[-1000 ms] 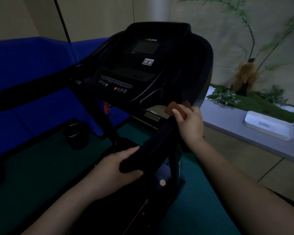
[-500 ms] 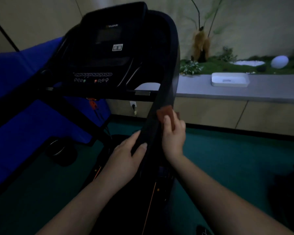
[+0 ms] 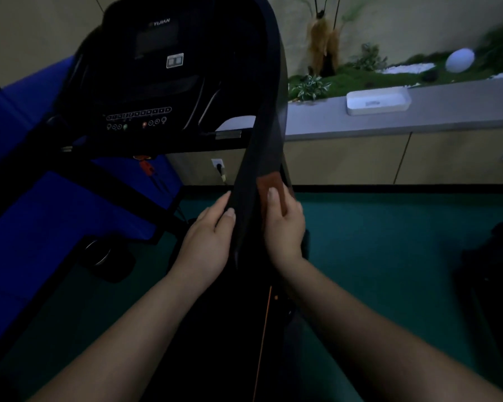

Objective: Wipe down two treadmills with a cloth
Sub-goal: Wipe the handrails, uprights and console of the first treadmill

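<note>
The treadmill point(image 3: 169, 82) is black, with a thin orange stripe low down at six o'clock. The cloth point(image 3: 269, 181) is reddish-brown. The floor point(image 3: 389, 242) is teal, the mat point(image 3: 26, 213) at nine o'clock blue, the counter point(image 3: 447, 111) grey, and the tray point(image 3: 378, 103) white.

Dim gym/fitness rm: treadmill point(image 3: 169, 82), green floor point(image 3: 389, 242), blue mats point(image 3: 26, 213) (planter ledge point(image 3: 447, 111) behind).
</note>
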A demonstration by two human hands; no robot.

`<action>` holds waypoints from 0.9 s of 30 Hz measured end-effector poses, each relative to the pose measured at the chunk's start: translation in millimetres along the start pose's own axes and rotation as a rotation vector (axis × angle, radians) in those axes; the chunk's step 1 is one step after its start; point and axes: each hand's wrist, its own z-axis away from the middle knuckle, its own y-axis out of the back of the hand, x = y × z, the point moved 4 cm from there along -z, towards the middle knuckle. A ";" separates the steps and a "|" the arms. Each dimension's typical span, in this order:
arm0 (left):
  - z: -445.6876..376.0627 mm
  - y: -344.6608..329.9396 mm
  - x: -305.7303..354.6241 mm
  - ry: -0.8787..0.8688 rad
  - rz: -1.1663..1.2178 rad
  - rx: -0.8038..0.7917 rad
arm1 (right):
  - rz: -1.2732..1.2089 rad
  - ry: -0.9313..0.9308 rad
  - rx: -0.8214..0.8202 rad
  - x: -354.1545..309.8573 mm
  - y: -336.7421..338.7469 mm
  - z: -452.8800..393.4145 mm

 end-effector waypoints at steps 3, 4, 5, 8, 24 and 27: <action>1.1 -2.2 -3.3 0.013 0.044 -0.001 | -0.009 -0.039 -0.043 7.7 6.8 33.1; 1.3 -2.2 -4.0 0.014 0.056 0.004 | -0.031 -0.054 -0.067 7.2 11.7 58.7; 1.3 -2.3 -4.9 0.014 0.066 0.006 | -0.067 -0.056 -0.088 1.4 16.5 85.4; 0.1 -2.7 -6.9 0.024 0.110 0.000 | -0.215 0.037 -0.091 -21.3 19.6 127.2; -0.4 -1.8 -8.3 0.048 0.175 -0.002 | -0.164 0.139 -0.058 -28.6 8.2 102.9; 1.1 -1.9 -5.9 0.021 0.110 -0.012 | -0.199 0.012 -0.061 -11.3 8.6 82.7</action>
